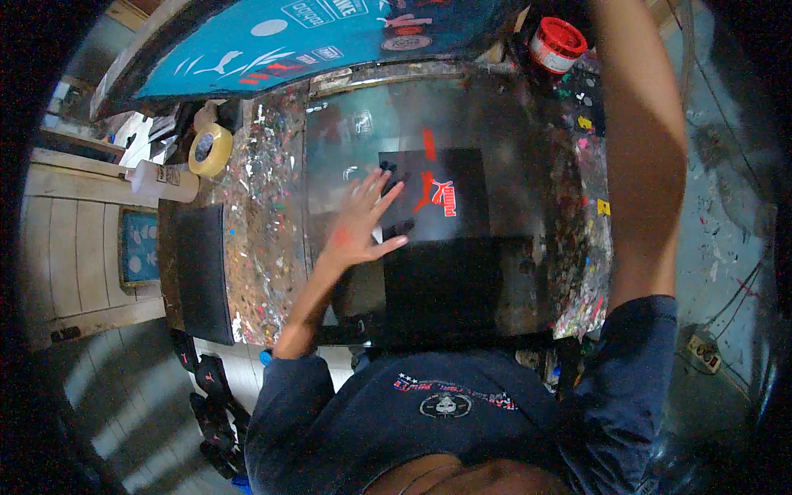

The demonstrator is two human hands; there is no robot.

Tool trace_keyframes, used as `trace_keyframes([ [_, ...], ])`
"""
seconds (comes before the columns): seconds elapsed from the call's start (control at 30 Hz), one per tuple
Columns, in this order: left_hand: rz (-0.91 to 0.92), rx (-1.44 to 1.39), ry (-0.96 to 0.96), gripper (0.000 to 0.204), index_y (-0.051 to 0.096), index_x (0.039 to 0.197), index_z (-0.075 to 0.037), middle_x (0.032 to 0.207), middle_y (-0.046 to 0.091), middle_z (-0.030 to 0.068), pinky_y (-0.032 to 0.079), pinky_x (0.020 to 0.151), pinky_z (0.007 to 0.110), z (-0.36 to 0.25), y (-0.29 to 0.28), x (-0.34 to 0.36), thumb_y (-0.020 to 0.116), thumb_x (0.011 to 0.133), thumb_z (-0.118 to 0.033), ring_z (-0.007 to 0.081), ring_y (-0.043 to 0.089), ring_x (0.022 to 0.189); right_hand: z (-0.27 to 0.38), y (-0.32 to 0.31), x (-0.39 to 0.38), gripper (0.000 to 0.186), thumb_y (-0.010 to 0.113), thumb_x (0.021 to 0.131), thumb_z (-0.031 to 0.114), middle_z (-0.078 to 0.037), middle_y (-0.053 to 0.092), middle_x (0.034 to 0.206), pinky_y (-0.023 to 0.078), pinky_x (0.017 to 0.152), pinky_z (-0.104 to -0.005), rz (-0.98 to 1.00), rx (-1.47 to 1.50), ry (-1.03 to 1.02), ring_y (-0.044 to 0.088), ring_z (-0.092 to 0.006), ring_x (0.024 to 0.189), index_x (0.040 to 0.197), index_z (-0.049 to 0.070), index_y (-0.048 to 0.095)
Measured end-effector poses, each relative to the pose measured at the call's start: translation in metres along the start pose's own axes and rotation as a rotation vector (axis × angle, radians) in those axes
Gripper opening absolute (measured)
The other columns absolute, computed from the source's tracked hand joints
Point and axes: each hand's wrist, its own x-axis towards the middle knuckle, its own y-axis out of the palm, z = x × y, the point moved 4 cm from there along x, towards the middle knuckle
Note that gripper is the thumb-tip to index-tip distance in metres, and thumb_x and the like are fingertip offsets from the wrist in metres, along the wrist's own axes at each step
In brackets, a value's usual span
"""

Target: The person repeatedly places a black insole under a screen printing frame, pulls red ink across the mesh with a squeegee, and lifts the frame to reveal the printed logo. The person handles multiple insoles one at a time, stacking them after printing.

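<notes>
A black fabric piece [464, 224] lies flat on the dark, glossy printing board [521, 165]. On it is a red leaping-cat print with white-edged lettering [445, 200]; a red bar [428, 144] sits just beyond, partly past its far edge. My left hand [359, 221] is open, fingers spread, over the fabric's left edge; whether it presses down or hovers I cannot tell. Above the board's far side stands a tilted printing screen [330, 54] with blue mesh and several designs. My right arm reaches up past the top right edge, so the right hand is out of sight.
Paint-spattered table borders flank the board. At left are a roll of yellowish tape [210, 149], a plastic bottle [165, 181] and a dark flat sheet [201, 272]. A red tub [558, 44] stands far right. Dark printed pieces [213, 388] hang low left; a power socket [704, 351] is at right.
</notes>
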Motion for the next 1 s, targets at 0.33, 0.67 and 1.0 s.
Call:
trace_keyframes([
  [0.33, -0.566, -0.288, 0.093, 0.083, 0.048, 0.151, -0.007, 0.152, 0.044, 0.0304, 0.032, 0.115, 0.06, -0.155, -0.038, 0.085, 0.083, 0.081, -0.032, 0.0491, 0.041, 0.141, 0.036, 0.009, -0.069, 0.091, 0.086, 0.059, 0.065, -0.026, 0.072, 0.105, 0.055, 0.085, -0.0436, 0.009, -0.061, 0.073, 0.071, -0.0391, 0.095, 0.112, -0.007, 0.068],
  [0.67, -0.239, 0.096, -0.254, 0.085, 0.05, 0.146, 0.0, 0.103, 0.067, 0.0097, 0.041, 0.094, 0.047, -0.083, -0.068, -0.074, 0.084, 0.08, -0.041, 0.0293, 0.061, 0.093, 0.14, 0.186, -0.305, 0.071, 0.074, 0.082, 0.064, -0.011, 0.058, 0.098, 0.051, 0.078, -0.0438, -0.056, 0.034, 0.008, 0.06, -0.0294, 0.091, 0.111, 0.001, 0.058],
  [1.0, -0.336, 0.02, -0.262, 0.076, 0.056, 0.139, -0.002, 0.099, 0.068, 0.007, 0.039, 0.095, 0.044, -0.06, -0.006, -0.103, 0.085, 0.08, -0.038, 0.0252, 0.063, 0.09, 0.095, 0.247, -0.286, 0.043, 0.078, 0.086, 0.022, -0.019, 0.062, 0.106, 0.051, 0.088, -0.0495, 0.266, 0.284, 0.049, 0.062, -0.039, 0.105, 0.116, 0.002, 0.056],
])
